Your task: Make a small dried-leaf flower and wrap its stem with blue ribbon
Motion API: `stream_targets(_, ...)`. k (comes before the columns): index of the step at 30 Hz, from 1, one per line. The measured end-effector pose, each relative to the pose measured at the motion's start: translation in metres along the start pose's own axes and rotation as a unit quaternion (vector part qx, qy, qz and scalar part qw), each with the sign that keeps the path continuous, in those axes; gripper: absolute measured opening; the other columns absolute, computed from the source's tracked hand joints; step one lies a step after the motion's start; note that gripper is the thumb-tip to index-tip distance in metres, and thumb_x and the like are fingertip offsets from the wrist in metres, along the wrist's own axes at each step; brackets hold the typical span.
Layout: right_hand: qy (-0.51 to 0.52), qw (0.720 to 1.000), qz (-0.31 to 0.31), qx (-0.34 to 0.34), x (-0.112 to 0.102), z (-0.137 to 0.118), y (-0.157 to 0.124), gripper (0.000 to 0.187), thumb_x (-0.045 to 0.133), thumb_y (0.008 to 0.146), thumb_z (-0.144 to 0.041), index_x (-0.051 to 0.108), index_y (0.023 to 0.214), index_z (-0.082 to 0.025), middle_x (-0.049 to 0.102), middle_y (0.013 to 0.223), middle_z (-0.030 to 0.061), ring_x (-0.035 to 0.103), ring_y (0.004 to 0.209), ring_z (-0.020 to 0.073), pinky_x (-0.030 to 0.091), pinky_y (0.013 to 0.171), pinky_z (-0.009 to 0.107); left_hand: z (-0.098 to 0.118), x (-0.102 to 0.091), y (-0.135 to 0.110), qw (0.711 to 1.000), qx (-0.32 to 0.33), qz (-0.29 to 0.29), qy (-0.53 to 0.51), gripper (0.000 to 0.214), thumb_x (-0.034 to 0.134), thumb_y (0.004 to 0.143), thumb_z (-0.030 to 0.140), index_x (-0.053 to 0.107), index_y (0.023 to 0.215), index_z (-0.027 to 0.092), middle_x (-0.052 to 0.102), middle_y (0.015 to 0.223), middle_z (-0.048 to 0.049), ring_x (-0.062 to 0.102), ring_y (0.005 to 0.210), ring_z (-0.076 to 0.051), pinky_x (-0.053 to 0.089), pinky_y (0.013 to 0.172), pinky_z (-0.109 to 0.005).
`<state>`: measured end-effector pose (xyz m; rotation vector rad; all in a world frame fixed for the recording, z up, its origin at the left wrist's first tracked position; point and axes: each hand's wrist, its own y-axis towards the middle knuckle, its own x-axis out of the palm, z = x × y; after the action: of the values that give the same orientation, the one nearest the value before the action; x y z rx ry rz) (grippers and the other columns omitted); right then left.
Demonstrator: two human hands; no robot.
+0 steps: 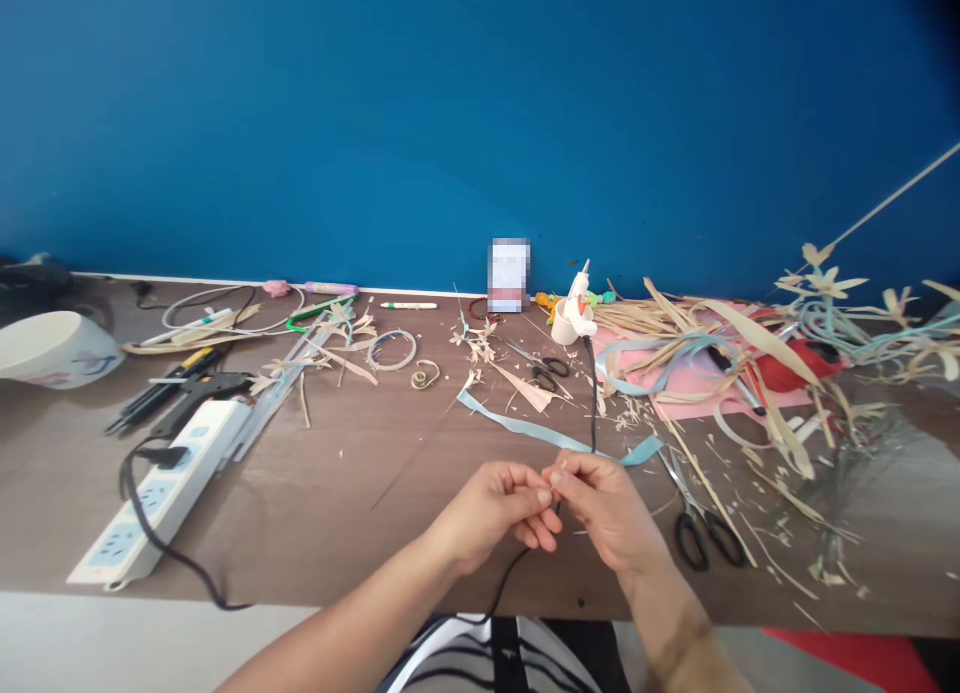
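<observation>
My left hand (504,508) and my right hand (604,498) meet above the front of the table, thumbs and fingertips pinched together. Whatever lies between the fingertips is too small to make out. Just beyond them a light blue ribbon strip (525,428) stretches across the wood. Black-handled scissors (705,533) lie to the right of my right hand, blades pointing away. A black cord (510,578) runs beneath my hands toward the table edge. Farther back, a white glue gun (577,308) rests nose up in a white cup (564,329).
At left are a white power strip (161,498), a black glue gun (206,388) and a white bowl (56,348). Dried husk strips (667,323) and scraps cover the right side. A second pair of scissors (551,371) and a tape roll (391,350) lie toward the back, before the blue wall (375,123).
</observation>
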<state>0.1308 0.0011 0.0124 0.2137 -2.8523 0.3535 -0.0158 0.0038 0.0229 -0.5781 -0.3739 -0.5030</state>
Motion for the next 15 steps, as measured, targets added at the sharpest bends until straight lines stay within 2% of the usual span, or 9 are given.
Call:
stream_targets(4,0.026,0.999,0.033,-0.010,-0.0003,0.0007,0.0031,0.027,0.069,0.067,-0.027,0.048,0.054,-0.016,0.040,0.052,-0.0074,0.026,0.042,0.0031,0.016,0.039,0.020,-0.0031,0.0008,-0.0007,0.997,0.033,0.023,0.059,0.028,0.063,0.068,0.037,0.056,0.074,0.011,0.063,0.061,-0.0027,0.058,0.048,-0.008,0.041,0.046,-0.017)
stream_targets(9,0.024,0.997,0.069,-0.008,-0.0065,-0.0020,0.0068,0.025,0.070,0.065,-0.029,0.051,0.055,-0.016,0.033,0.046,-0.0094,0.023,0.039,0.0028,0.014,0.038,0.020,-0.0056,-0.0003,-0.0012,0.996,0.019,0.030,0.077,0.027,0.061,0.068,0.038,0.056,0.074,0.011,0.062,0.057,-0.0017,0.055,0.043,-0.007,0.036,0.042,-0.016)
stream_targets(12,0.005,0.996,0.085,-0.012,-0.0087,-0.0061,0.0069,0.020,0.069,0.066,-0.030,0.057,0.059,-0.015,0.041,0.046,-0.0074,0.026,0.038,0.0022,0.014,0.038,0.020,-0.0060,-0.0034,-0.0020,0.996,0.018,0.035,0.075,0.024,0.062,0.069,0.034,0.058,0.073,0.011,0.063,0.057,-0.0017,0.051,0.039,-0.005,0.032,0.039,-0.015)
stream_targets(15,-0.008,0.997,0.082,-0.012,-0.0090,-0.0092,0.0061,0.019,0.067,0.067,-0.032,0.062,0.065,-0.014,0.051,0.055,-0.0030,0.030,0.037,0.0015,0.015,0.038,0.020,-0.0059,-0.0070,-0.0030,1.000,0.012,0.011,0.014,0.020,0.064,0.068,0.030,0.060,0.074,0.011,0.063,0.057,-0.0020,0.048,0.037,-0.004,0.029,0.038,-0.016)
